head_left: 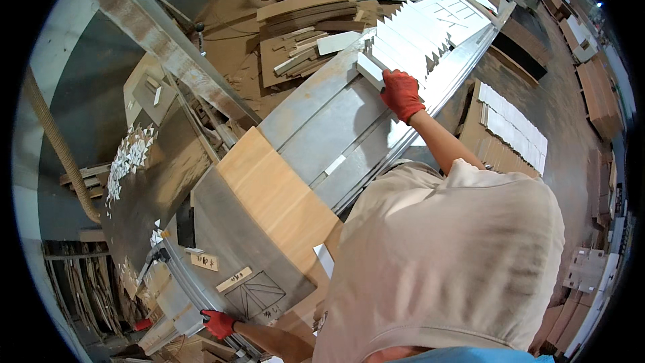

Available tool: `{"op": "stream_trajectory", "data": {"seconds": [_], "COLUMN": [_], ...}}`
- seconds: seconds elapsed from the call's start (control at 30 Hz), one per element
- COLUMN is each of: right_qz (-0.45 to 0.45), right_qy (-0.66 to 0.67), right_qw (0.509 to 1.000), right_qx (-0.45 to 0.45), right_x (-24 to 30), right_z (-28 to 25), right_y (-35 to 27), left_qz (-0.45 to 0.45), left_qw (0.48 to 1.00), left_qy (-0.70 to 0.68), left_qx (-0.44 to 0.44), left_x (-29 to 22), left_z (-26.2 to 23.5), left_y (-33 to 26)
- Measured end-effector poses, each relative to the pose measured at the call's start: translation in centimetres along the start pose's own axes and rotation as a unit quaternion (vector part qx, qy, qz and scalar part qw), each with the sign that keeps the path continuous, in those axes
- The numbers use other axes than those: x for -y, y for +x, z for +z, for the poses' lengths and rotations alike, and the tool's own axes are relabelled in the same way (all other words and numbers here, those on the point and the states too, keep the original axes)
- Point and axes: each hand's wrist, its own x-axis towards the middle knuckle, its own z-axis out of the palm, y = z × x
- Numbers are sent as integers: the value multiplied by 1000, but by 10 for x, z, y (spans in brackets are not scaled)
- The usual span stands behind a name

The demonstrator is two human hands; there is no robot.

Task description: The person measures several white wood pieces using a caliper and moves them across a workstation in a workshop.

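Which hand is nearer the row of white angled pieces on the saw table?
Right. The right hand touches the near end of the row of white pieces. The left hand is far off, at the table's other end.

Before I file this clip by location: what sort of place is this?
Most likely a woodworking shop. A long metal saw table carries a row of white angle-cut wood pieces, offcut boards are heaped behind it, and white panels lie stacked on the floor.
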Motion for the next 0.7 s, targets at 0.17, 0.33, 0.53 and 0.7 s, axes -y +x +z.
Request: {"op": "stream_trajectory", "data": {"seconds": [0.17,0.33,0.53,0.7], "right_qz": [20,38,14,62], "right_qy": [-29,4,52,46], "right_qw": [999,997,995,995], "right_qx": [-17,-73,-81,-64], "right_x": [-5,-15,-8,-20], "right_z": [6,20,30,14], "right_y": [-6,-1,-8,-8], "left_qz": [3,0,79,112], "left_qw": [1000,999,990,978], "left_qy": [0,48,-71,-150], "left_qx": [-30,2,-93,-98], "left_x": [1,-3,-66,-95], "left_z": [6,-4,-48,-77], "left_y": [-1,-1,-45,-52]}}
